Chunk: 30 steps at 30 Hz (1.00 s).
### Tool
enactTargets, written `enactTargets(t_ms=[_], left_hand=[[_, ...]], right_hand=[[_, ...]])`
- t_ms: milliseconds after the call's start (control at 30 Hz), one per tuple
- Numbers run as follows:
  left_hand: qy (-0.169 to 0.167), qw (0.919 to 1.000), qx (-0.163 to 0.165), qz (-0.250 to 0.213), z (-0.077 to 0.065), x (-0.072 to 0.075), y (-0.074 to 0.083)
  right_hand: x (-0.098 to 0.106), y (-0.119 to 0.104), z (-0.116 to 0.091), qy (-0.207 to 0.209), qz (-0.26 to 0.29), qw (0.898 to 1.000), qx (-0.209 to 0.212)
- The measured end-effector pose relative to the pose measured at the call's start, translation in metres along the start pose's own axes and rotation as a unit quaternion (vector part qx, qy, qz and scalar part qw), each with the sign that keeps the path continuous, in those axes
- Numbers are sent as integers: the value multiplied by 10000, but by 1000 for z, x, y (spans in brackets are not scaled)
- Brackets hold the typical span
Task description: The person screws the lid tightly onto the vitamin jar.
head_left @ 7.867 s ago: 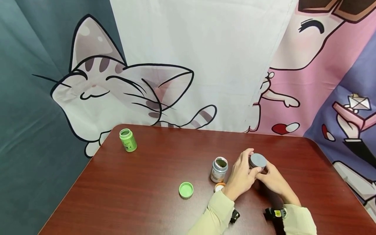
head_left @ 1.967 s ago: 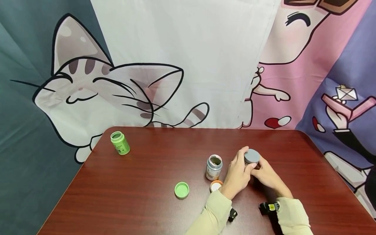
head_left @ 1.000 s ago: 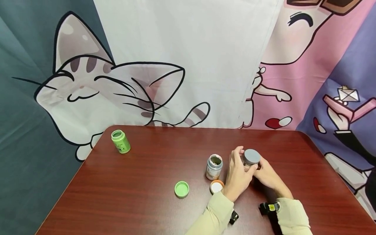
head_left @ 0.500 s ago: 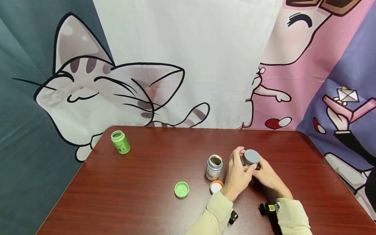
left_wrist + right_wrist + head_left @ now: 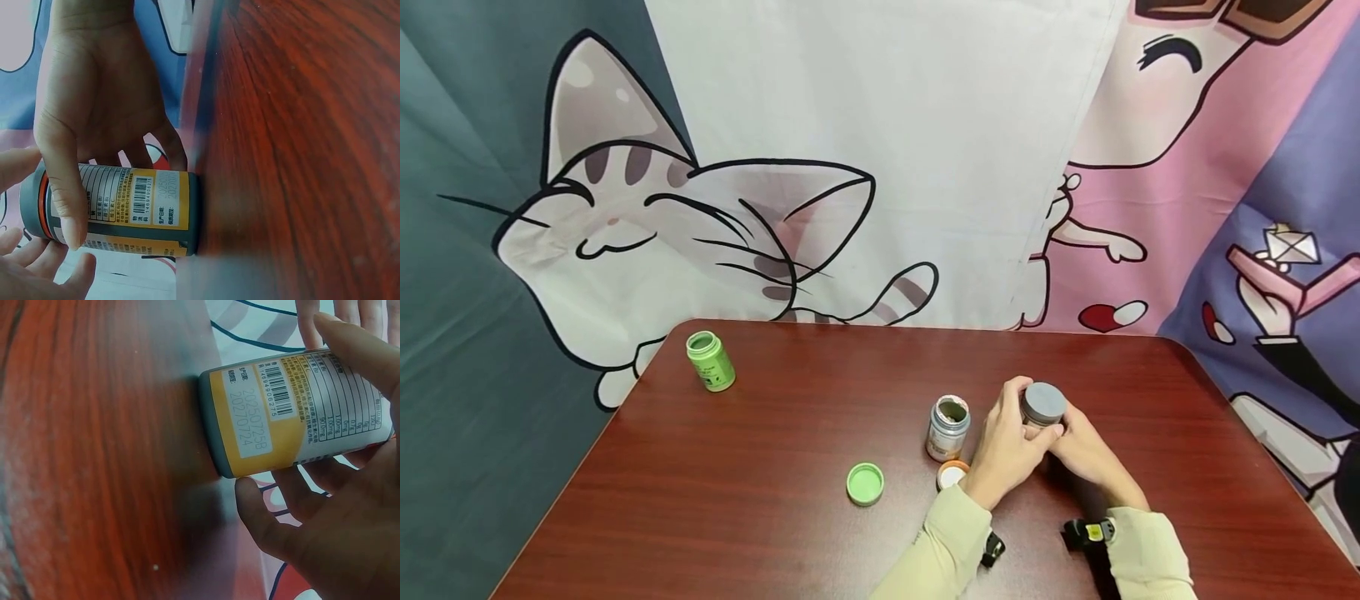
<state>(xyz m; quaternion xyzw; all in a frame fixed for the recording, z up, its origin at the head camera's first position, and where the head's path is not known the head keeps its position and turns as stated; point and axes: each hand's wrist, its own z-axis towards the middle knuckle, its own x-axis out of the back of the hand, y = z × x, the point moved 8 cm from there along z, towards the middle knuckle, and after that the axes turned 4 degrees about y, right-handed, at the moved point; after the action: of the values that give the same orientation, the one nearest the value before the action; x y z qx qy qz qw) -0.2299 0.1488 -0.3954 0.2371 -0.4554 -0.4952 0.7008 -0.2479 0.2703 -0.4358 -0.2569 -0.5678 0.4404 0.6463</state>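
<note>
A supplement bottle with a grey lid [image 5: 1043, 403] stands upright between both hands at the table's right. Its yellow and white label [image 5: 147, 197] carries a barcode. My left hand [image 5: 1003, 450] has fingers and thumb around the bottle near the lid. From the other side, my right hand [image 5: 1093, 454] grips the body, its palm [image 5: 356, 531] turned toward the label. The base sits at or just above the tabletop; I cannot tell which. Just left of my left hand is an uncapped grey bottle [image 5: 948, 429], with an orange-rimmed cap [image 5: 951, 473] lying in front of it, partly hidden by the hand.
An uncapped green bottle [image 5: 711, 361] stands near the far left corner of the brown table [image 5: 737, 500]. Its green cap [image 5: 865, 483] lies inside up toward the middle. A cartoon-printed cloth [image 5: 887, 125] hangs behind the table.
The fingers and thumb of my left hand have shifted slightly around the lid over the last second. My right hand keeps its hold. The bottles and loose caps have stayed put; the head view moved slightly.
</note>
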Motion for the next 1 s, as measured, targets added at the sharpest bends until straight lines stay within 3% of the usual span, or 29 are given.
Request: enactTargets(t_ms=[167,367,467,667,1000], left_hand=[[-193,9997,41,-124,0,-3,-1],[-193,9996,-190,39,2,-2,1],[-41,9982,-512,317,2,0,6],[332,9876,-1183,979,-1,2,17],[584,9938,-775,539,1,8,14]], right_hand=[[1,-1,0,38,-82,10000,34],[2,-3,0,75,-173,9998,25],[2,-5,0,43,-203,9998,72],[3,-6,-1,102,-170,9997,174],[0,-4,0,-24,39,10000,39]])
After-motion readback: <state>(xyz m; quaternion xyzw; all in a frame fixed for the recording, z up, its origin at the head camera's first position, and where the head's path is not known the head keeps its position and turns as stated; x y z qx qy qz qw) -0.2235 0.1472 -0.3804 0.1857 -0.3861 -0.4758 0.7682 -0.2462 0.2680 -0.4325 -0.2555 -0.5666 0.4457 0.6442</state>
